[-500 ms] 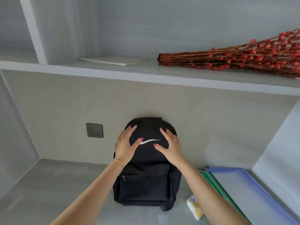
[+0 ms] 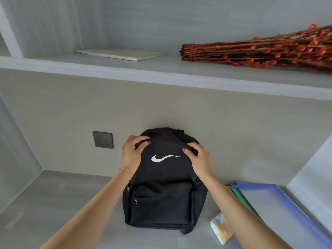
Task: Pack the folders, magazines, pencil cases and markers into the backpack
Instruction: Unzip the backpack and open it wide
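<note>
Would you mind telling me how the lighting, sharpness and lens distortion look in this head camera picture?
Head view: soft, even light, no glare; the black backpack shows little fabric detail, with a faint shadow at its base. Wide-angle bending bows the shelf edge and stretches both forearms. The left hand and right hand look fairly sharp.

My black backpack (image 2: 161, 186) stands upright against the wall, white swoosh facing me, front pocket zipped. At its 4 o'clock lies a pastel patterned pencil case (image 2: 221, 229); at 3 o'clock, blue and green folders (image 2: 280, 212) lie stacked flat.
</note>
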